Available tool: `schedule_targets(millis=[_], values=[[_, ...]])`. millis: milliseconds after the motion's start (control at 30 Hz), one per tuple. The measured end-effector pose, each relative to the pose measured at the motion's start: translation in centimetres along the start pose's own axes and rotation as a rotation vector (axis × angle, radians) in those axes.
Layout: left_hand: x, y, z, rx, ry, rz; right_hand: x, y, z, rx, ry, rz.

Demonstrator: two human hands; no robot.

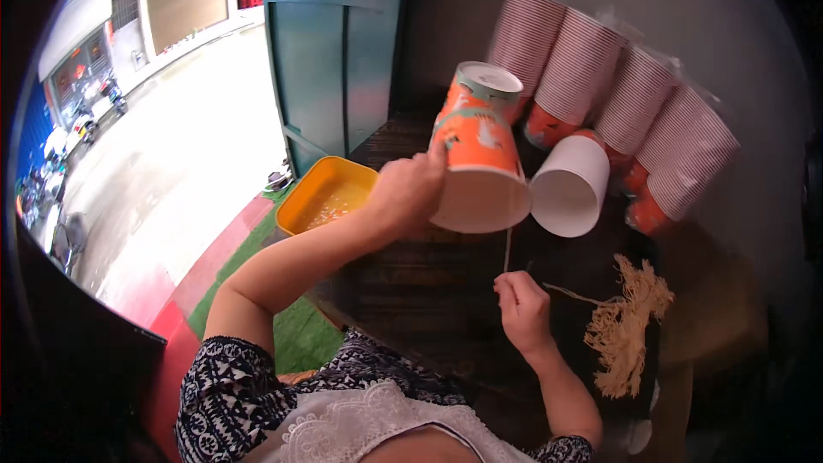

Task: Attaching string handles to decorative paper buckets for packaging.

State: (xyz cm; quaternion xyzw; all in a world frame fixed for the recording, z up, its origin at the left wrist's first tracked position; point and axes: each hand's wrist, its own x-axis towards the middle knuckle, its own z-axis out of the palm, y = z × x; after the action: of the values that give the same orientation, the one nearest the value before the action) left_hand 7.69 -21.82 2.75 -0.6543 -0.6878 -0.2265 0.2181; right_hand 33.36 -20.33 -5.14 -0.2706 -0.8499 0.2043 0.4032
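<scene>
My left hand [405, 193] grips an orange paper bucket [482, 141] with a green band and white bird-like prints. The bucket is tilted, its open mouth toward me and its base up and away. From its rim a thin beige string [507, 249] runs down to my right hand [524, 304], whose fingers are pinched closed on it. A second paper bucket [570, 184] lies on its side just right of the first, white inside. Beside my right hand lies a frayed bundle of beige strings [630, 326], with one strand reaching toward that hand.
Tall nested stacks of paper buckets [583, 56] in clear plastic line the back right of the dark table [411, 291]. A yellow basin [300, 193] with small bits inside stands at the left. Beyond are a green metal door [321, 60] and a bright street with motorbikes.
</scene>
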Motion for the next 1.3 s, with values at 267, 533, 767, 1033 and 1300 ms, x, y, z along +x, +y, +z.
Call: schedule_targets(millis=[267, 533, 767, 1033, 1300], values=[[0.1, -0.4, 4.1, -1.239, 0.197, -0.377, 0.8, 1.3, -1.2, -0.359, 0.103, -0.032], [0.7, 2.6, 7.3, -1.831, 0.136, -0.531, 3.1, 6.2, -2.0, 0.357, 0.195, 0.658], [-0.3, 4.0, 9.3, -1.92, 0.011, -0.601, 4.4, 9.3, -1.7, 0.982, 0.561, 0.476], [-2.5, 2.9, 11.7, -1.948, -0.233, -0.586, 3.9, 8.7, -2.4, 1.507, 0.333, 0.258], [-3.1, 3.3, 12.0, -1.985, -0.401, -0.598, 3.1, 6.4, -2.8, 1.328, 0.207, 0.347]])
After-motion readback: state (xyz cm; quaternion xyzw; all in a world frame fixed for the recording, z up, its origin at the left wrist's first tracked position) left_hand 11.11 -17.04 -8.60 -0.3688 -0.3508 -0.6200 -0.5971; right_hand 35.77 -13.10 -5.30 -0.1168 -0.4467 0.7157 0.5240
